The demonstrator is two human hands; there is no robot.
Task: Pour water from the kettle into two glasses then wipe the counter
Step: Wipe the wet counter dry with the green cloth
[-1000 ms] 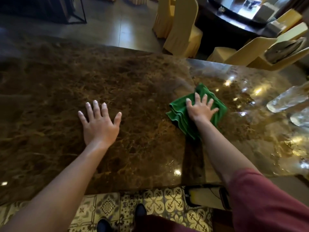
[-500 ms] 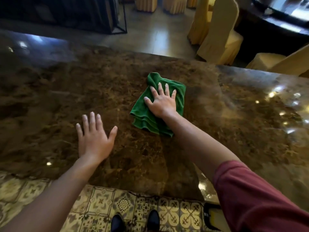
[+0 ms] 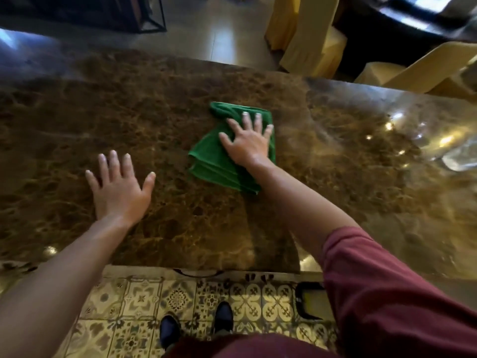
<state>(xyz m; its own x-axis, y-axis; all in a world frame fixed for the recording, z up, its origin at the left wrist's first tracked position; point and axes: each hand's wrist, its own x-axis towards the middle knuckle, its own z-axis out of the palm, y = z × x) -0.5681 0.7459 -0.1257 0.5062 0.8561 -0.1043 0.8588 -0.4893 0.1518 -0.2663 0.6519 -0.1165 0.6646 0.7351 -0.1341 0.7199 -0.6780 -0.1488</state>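
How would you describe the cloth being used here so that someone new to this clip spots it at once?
Start at the brown marble counter that fills the middle of the view. Near its centre, the right hand presses flat on a folded cloth. It is the only bright green thing on the dark stone; the left hand lies bare beside it.

Beyond the patterned floor tiles (image 3: 144,301): yellow-covered chairs (image 3: 312,40) at far right, dark table (image 3: 402,29) behind them, black metal frame (image 3: 152,19) at far left; dark shoes (image 3: 169,329) stand on the tiles.
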